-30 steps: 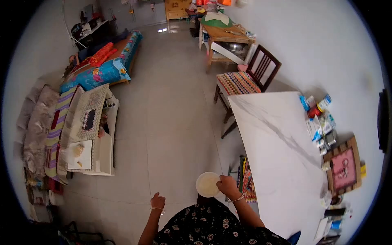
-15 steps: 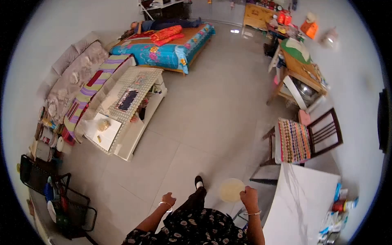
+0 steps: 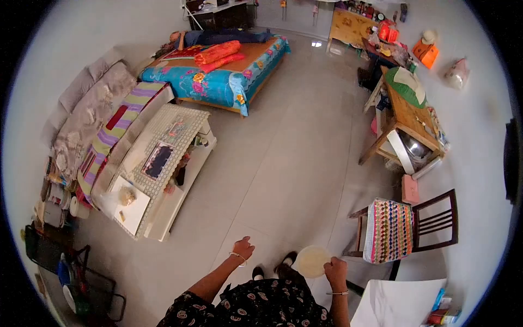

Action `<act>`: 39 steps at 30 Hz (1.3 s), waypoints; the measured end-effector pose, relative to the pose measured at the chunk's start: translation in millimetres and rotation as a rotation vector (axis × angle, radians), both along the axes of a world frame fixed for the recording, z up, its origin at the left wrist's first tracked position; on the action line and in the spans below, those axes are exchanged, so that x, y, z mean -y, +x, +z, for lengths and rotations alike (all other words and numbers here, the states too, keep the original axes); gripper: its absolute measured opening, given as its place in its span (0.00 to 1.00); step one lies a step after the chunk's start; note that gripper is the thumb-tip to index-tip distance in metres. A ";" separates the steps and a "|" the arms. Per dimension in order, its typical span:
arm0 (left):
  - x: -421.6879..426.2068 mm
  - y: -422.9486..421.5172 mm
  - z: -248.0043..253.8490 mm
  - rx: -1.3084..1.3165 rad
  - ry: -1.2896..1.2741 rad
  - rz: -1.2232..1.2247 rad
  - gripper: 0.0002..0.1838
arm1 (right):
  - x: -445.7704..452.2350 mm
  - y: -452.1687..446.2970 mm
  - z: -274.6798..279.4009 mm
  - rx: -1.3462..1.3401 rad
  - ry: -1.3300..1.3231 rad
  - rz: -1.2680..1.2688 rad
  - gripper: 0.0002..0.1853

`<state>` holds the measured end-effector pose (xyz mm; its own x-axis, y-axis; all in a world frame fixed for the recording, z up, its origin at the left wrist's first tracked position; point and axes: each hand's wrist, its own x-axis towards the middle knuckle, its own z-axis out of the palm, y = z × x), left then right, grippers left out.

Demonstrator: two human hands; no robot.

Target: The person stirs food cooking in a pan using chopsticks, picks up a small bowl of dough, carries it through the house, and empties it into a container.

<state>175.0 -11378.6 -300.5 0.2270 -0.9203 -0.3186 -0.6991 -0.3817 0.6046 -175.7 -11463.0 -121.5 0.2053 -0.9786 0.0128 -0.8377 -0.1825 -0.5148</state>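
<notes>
My right hand [image 3: 335, 272] is closed on the rim of a pale yellowish, round, bowl-like thing [image 3: 314, 261]. The round thing hangs over the floor just left of that hand; its exact kind is unclear. My left hand [image 3: 243, 249] is held out over the floor with its fingers loosely bent and partly apart, and nothing shows in it. Each wrist wears a bracelet. Below, my dark shoes [image 3: 289, 258] show at the hem of a dark patterned garment [image 3: 256, 305].
On the left stands a long table [image 3: 128, 164] with a bag of food on a white board [image 3: 143, 200]. A person lies on the bed [image 3: 217, 98] behind. To the right are a chair [image 3: 388, 229], a white marbled table [image 3: 397, 300] and a wooden table [image 3: 406, 117].
The view has moved forward, with the white marbled table slipping lower in the frame. My left hand has risen and swung right. The right hand still holds the round thing.
</notes>
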 end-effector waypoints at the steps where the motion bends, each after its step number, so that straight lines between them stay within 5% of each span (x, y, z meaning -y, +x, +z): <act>1: 26.1 -7.4 46.0 -0.046 0.026 0.068 0.29 | 16.7 -0.2 -4.5 -0.017 0.010 0.011 0.09; 5: 97.3 -12.2 58.5 -0.066 0.132 0.146 0.29 | 94.9 -3.0 -10.4 -0.012 0.072 0.027 0.08; 9: 115.2 10.7 -49.5 0.186 0.179 -0.037 0.30 | 175.0 -4.5 -11.9 0.028 0.034 0.055 0.08; 12: 143.3 9.2 -43.9 0.166 0.302 0.063 0.24 | 238.1 -7.6 -14.4 0.039 0.039 0.111 0.08; 14: 171.9 -9.0 13.1 0.104 0.399 0.255 0.14 | 272.4 -5.7 -13.9 0.017 0.073 0.113 0.08; 17: 194.0 9.4 -41.8 0.153 0.375 0.037 0.33 | 328.4 0.5 -13.4 -0.042 0.095 0.096 0.09; 18: 227.1 1.1 3.7 0.084 0.439 0.190 0.33 | 345.5 2.6 -15.9 -0.051 0.112 0.103 0.09; 21: 291.6 15.4 10.5 0.088 0.468 0.165 0.34 | 398.5 16.6 -12.8 -0.048 0.131 0.073 0.10; 25: 389.2 44.7 -14.6 0.109 0.358 0.115 0.31 | 467.7 38.0 -0.1 -0.055 0.209 -0.041 0.10; 30: 536.5 69.4 17.0 -0.039 0.236 0.129 0.28 | 554.5 61.5 5.3 -0.043 0.172 -0.100 0.11; 37: 712.8 76.2 7.9 0.091 -0.132 -0.211 0.28 | 654.0 74.9 9.4 0.089 0.144 -0.210 0.09; 39: 757.2 64.3 23.6 -0.048 -0.063 -0.082 0.28 | 689.5 71.6 5.2 0.025 0.167 -0.199 0.10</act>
